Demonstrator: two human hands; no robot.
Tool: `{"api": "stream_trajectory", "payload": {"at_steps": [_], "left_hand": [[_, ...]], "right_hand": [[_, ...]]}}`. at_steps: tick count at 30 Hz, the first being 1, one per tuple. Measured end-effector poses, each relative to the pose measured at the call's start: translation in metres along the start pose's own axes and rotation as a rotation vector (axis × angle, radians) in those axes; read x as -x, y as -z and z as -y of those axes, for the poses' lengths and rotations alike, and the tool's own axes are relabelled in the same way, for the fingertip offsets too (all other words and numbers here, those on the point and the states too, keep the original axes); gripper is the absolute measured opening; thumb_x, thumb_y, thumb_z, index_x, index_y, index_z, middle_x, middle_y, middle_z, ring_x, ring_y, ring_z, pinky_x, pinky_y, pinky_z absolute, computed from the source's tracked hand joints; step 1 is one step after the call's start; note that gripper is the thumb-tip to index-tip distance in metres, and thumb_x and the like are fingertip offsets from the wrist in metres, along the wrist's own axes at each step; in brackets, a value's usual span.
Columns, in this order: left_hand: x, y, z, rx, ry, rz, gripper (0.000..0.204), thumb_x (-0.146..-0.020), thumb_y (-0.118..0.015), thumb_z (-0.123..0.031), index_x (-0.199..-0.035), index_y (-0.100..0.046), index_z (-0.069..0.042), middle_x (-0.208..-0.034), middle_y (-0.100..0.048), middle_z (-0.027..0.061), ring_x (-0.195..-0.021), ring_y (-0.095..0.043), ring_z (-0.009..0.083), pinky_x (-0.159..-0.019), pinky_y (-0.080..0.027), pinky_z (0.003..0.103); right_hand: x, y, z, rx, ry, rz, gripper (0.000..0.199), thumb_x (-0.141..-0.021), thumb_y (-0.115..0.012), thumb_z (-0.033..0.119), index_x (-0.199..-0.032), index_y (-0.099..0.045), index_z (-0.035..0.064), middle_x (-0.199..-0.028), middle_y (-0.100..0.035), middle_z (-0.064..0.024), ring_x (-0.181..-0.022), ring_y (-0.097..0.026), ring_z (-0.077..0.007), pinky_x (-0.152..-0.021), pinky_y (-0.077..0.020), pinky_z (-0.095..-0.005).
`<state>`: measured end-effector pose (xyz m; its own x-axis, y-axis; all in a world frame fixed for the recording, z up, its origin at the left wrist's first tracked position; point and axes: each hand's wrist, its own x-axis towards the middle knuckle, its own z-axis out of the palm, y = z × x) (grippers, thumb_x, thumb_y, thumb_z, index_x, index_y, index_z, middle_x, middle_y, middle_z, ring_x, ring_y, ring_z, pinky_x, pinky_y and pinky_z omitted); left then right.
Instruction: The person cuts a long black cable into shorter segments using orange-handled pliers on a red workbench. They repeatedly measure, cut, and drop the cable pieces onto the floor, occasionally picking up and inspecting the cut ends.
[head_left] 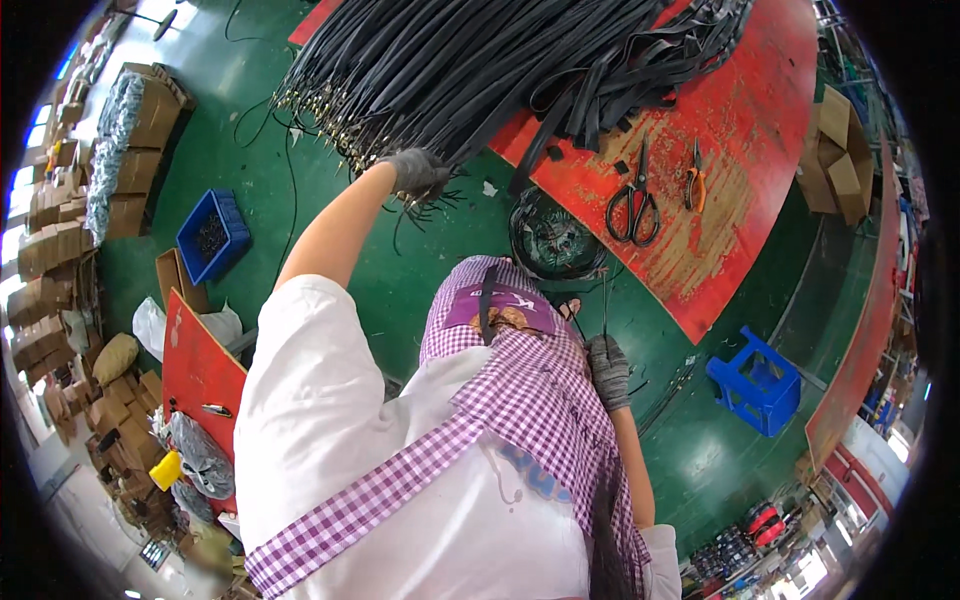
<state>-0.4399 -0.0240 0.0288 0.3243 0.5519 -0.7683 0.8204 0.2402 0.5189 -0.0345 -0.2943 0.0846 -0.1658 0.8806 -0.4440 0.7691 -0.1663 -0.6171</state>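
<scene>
My left hand (418, 172) clutches dark wires (432, 200) beside the cable bundle (430, 75); my right hand (608, 372) grasps a cord (605, 312). Tugging hard could tangle them.

The gloved left hand (418, 172) is at the wire ends of a thick bundle of black straps (430, 70) on a red table (740, 240). The gloved right hand (608, 373) holds thin dark cord (605, 310). Scissors (643, 162) and orange-handled pliers (696, 185) lie nearby on the table.

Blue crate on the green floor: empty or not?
Not empty: small dark pieces show inside the blue crate, below its rim.
</scene>
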Motion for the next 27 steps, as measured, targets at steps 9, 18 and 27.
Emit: {"api": "stream_trajectory", "payload": {"at_steps": [9, 18, 27], "left_hand": [[0.022, 0.003, -0.026, -0.246, 0.092, -0.061, 0.028, -0.073, -0.044, -0.029, -0.064, -0.059, -0.007, -0.058, -0.056, 0.0073, -0.055, -0.054, 0.019, -0.056, -0.044, 0.032], [0.014, 0.0, -0.056, -0.867, 0.152, -0.033, 0.025, -0.07, -0.051, -0.019, -0.089, -0.06, -0.007, -0.1, -0.054, 0.0141, -0.091, -0.053, 0.0278, -0.073, -0.045, 0.035], [0.08, -0.049, -0.168, 0.019, -0.54, 0.064, 0.023, -0.079, -0.048, -0.023, -0.096, -0.056, -0.01, -0.092, -0.058, 0.0027, -0.081, -0.053, 0.0142, -0.067, -0.042, 0.027]], "right_hand": [[0.005, -0.01, -0.01, 0.083, 0.144, -0.008, 0.044, -0.066, -0.048, 0.005, -0.109, -0.039, 0.0041, -0.092, -0.049, -0.0197, -0.076, -0.049, -0.0344, -0.064, -0.041, -0.0419], [0.01, -0.004, 0.015, 0.314, 0.355, -0.323, 0.033, -0.072, -0.043, 0.006, -0.105, -0.042, 0.0039, -0.09, -0.049, -0.0199, -0.072, -0.05, -0.0351, -0.062, -0.041, -0.0412], [-0.043, 0.02, 0.066, -0.053, 0.449, -0.374, 0.017, -0.081, -0.045, 0.015, -0.094, -0.049, 0.0042, -0.089, -0.056, -0.0094, -0.075, -0.054, -0.0206, -0.066, -0.0436, -0.0288]]}}
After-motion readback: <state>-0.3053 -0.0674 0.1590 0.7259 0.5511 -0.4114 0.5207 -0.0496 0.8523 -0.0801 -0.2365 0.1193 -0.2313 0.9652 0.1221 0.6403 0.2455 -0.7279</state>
